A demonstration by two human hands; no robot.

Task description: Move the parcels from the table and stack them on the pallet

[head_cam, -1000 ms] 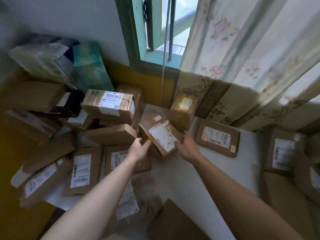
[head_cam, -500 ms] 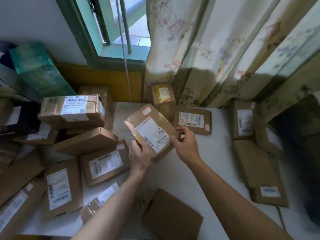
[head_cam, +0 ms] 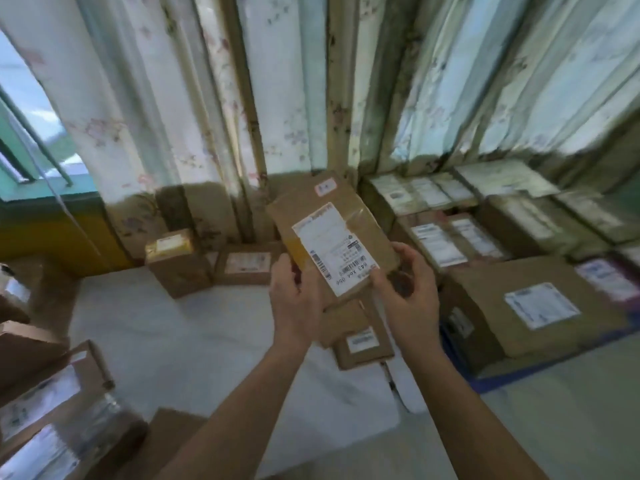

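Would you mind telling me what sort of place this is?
Probably a room in a home used as a small parcel depot: labelled cardboard parcels stacked on a blue pallet, more on a white table, and floral curtains over the window.

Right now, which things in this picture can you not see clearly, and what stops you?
Head view only:
- Held parcel: its underside is hidden, and the left hand and right hand cover its near corners.
- Its label: most print is too small to read.
- Stacked parcels at right: labels blurred by camera motion.
- Pallet: only a blue edge shows; boxes cover the rest.
- Boxes at lower left: cut off by the frame edge.
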